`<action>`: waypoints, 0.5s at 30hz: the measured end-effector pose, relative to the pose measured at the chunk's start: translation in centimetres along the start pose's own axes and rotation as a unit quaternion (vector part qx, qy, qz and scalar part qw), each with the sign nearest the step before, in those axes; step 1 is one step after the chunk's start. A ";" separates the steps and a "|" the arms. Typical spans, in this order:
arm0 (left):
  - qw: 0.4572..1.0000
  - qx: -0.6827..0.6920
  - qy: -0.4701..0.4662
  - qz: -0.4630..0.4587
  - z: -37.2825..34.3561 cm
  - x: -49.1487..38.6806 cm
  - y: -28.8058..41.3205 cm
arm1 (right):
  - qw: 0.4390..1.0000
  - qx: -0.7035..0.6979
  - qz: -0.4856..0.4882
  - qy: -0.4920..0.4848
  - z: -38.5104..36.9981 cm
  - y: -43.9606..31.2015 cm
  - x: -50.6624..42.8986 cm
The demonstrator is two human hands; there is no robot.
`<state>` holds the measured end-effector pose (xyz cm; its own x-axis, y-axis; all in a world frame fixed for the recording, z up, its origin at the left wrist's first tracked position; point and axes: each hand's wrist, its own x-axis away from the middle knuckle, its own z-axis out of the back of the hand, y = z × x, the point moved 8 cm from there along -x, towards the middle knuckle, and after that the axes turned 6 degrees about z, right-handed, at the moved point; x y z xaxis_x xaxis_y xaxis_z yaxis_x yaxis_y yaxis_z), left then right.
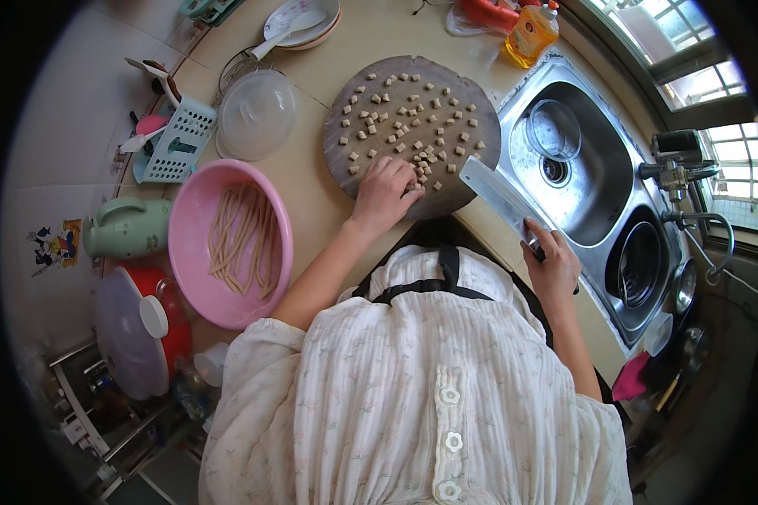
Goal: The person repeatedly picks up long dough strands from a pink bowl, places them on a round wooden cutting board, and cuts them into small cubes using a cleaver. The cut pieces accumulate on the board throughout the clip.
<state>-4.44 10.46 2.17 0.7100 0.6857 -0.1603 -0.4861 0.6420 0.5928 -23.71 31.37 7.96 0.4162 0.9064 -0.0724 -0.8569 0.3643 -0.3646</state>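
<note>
A round chopping board (385,69) lies on the counter with many small dough cubes (428,151) scattered over it. My left hand (386,192) rests at the board's near edge, fingers curled at a cluster of cubes; whether it pinches any is hidden. In my right hand (551,259) is a cleaver (499,196), held by its handle, the blade's tip close to the board's right near edge. Left of the board, a pink basin (186,252) holds long dough strips (243,240).
A steel double sink (597,233) adjoins the board on the right, with dish soap (530,35) behind it. A clear plastic lid (257,115), stacked bowls (319,31), a utensil holder (180,142), a green jug (126,227) and a red container (177,328) stand to the left.
</note>
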 end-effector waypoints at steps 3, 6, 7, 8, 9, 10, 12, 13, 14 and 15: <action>1.000 0.004 0.014 0.000 0.0 1.2 -0.5 | 1.000 -0.004 -0.018 -0.013 -0.3 0.3 0.1; 0.996 0.011 0.088 0.001 1.1 2.4 -0.8 | 0.998 -0.054 -0.022 -0.014 -0.8 0.0 0.2; 0.995 0.010 0.095 0.012 1.2 2.8 -1.1 | 0.998 -0.052 -0.017 -0.017 -1.0 -0.2 0.1; 0.994 0.009 0.102 0.023 1.4 3.2 -1.5 | 0.998 -0.051 -0.011 -0.019 -1.2 -0.4 0.0; 0.993 0.008 0.110 0.035 1.6 3.6 -1.8 | 0.999 -0.049 -0.004 -0.022 -1.3 -0.6 -0.2; 0.992 0.003 0.117 0.044 1.7 4.0 -2.2 | 0.998 -0.056 -0.006 -0.024 -1.4 -0.8 -0.4; 0.989 -0.007 0.130 0.063 1.7 4.8 -3.1 | 0.997 -0.068 -0.011 -0.030 -1.6 -1.1 -0.6; 0.988 -0.003 0.136 0.070 1.8 5.0 -3.4 | 0.996 -0.085 -0.017 -0.029 -1.6 -1.2 -0.8; 0.987 0.002 0.142 0.076 1.7 5.2 -3.7 | 0.994 -0.101 -0.022 -0.028 -1.7 -1.2 -0.9; 0.985 0.006 0.148 0.084 1.8 5.4 -4.0 | 0.992 -0.118 -0.027 -0.027 -1.8 -1.2 -1.1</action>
<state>2.28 10.99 0.36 0.4397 0.8527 -0.2820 -0.5770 0.5088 0.6389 -22.55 29.53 6.80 0.4371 0.8994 0.0015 -0.7355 0.3584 -0.5749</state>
